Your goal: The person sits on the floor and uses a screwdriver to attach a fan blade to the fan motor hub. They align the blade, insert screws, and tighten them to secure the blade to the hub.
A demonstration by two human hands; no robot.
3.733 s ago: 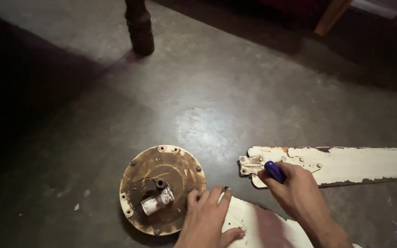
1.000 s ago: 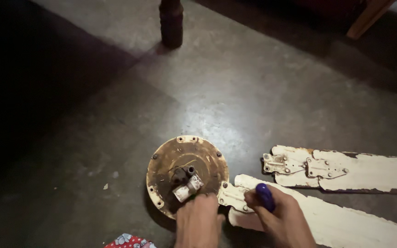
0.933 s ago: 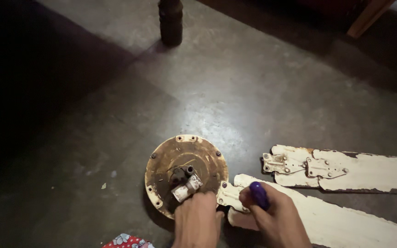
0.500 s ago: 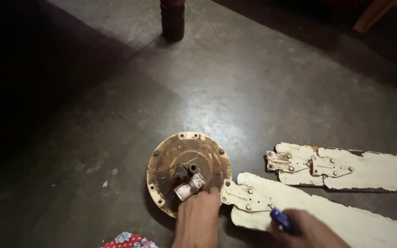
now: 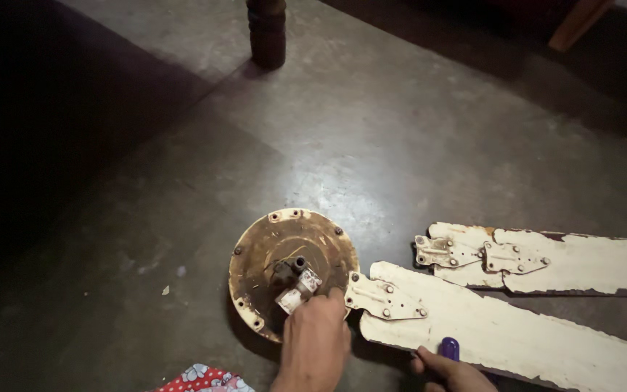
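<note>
Fisted right hand (image 5: 450, 372), purple-handled screwdriver (image 5: 450, 348) now off bracket (image 5: 386, 298).

Left hand (image 5: 316, 341) rests on rusty round motor housing (image 5: 292, 268); right hand (image 5: 453, 374) grips purple-handled tool (image 5: 449, 349) at the edge of the near white blade (image 5: 517, 337); second blade (image 5: 567, 261) lies beyond

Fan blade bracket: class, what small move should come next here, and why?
Probably bring the right hand with its purple-handled tool up to the bracket. The left hand steadies the rusty motor disc, and the bracket's end meets the disc's rim.
</note>
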